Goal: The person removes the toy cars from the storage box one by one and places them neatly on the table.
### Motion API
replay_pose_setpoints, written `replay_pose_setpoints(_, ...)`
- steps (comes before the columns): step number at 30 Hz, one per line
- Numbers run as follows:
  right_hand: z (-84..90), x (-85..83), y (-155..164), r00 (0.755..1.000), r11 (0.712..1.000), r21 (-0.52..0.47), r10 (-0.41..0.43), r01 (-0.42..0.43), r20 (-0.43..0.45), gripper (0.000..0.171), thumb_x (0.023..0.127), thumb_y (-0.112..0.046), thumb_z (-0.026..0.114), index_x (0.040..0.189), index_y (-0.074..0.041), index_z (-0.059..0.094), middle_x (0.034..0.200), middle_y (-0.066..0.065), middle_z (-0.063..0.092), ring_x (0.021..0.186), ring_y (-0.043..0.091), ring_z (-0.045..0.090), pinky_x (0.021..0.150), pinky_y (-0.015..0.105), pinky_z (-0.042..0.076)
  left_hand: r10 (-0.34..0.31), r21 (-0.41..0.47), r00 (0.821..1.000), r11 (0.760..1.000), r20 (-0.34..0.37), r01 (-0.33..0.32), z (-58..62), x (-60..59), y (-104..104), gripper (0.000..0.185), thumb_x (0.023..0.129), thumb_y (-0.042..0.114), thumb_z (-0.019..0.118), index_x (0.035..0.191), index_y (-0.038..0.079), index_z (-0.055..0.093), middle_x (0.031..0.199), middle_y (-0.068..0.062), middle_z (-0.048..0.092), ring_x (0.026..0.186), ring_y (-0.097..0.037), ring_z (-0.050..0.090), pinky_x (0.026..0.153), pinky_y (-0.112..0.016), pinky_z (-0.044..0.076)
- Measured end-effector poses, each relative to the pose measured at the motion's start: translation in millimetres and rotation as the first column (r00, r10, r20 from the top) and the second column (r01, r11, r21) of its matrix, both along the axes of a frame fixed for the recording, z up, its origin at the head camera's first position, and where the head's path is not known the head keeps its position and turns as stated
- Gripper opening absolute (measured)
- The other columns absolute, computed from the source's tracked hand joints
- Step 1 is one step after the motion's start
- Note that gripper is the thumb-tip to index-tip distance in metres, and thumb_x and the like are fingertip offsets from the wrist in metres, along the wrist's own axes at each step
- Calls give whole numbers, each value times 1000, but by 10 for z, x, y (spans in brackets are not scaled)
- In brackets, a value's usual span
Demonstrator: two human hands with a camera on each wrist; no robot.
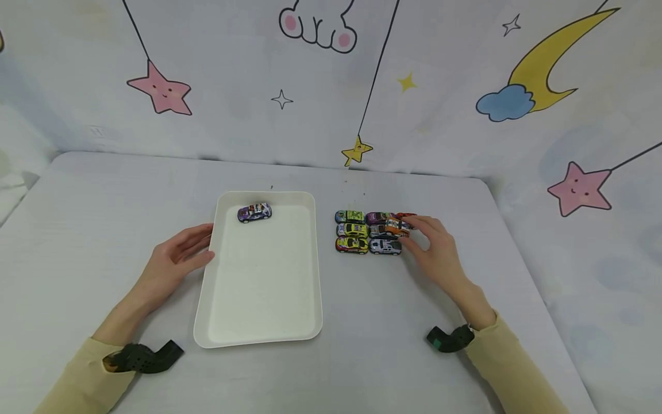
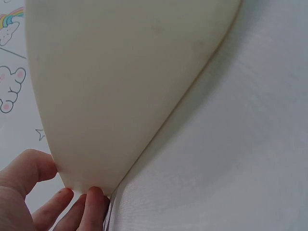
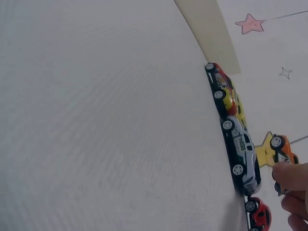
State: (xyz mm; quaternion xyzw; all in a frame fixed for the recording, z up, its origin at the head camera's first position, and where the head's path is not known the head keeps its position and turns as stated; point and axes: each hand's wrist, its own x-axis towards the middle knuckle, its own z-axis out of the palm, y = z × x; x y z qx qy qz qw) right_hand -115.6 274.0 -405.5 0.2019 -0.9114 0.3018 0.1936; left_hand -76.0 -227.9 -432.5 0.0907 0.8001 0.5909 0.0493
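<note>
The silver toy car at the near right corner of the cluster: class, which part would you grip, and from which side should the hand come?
Pinch the silver toy car across its roof and body, coming from above on the near, right side. A yellow-red car sits close on its left and another car behind, so only its near flank and right end are free. The right hand already holds the orange car.

I read this as a staged children's play corner, likely a recording set rather than a lived-in room. A pale backdrop cloth point(image 1: 445, 115) covers the wall behind, printed with pink stars point(image 1: 161, 92), a yellow crescent moon point(image 1: 555, 57) on a blue cloud and a cartoon paw. The table point(image 1: 93, 230) wears a plain grey-white cover. On it I see a white tray point(image 1: 258, 287) and a cluster of small toy cars point(image 1: 368, 232).
</note>
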Motion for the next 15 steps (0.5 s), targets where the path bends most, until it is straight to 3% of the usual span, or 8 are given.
replay_pose_setpoints(11, -161, -29, 149, 999, 999, -34, -28, 27, -37, 44, 81, 3, 79, 123, 1, 67, 120, 19, 66, 113, 33, 60, 95, 38, 47, 0, 0, 1000, 1000, -6, 0, 5, -7, 6, 56, 99, 15, 64, 150, 7, 43, 153, -9, 47, 127, 9, 48, 98, -6, 43)
replay_pose_setpoints(15, -206, -42, 177, 997, 998, -56, -46, 43, -61, 43, 83, 6, 76, 124, 2, 66, 122, 19, 65, 117, 35, 58, 101, 26, 44, 0, 6, 1000, 1000, -1, 0, 7, -5, 7, 55, 99, 15, 64, 150, 8, 43, 152, -5, 48, 127, 10, 48, 98, -6, 43)
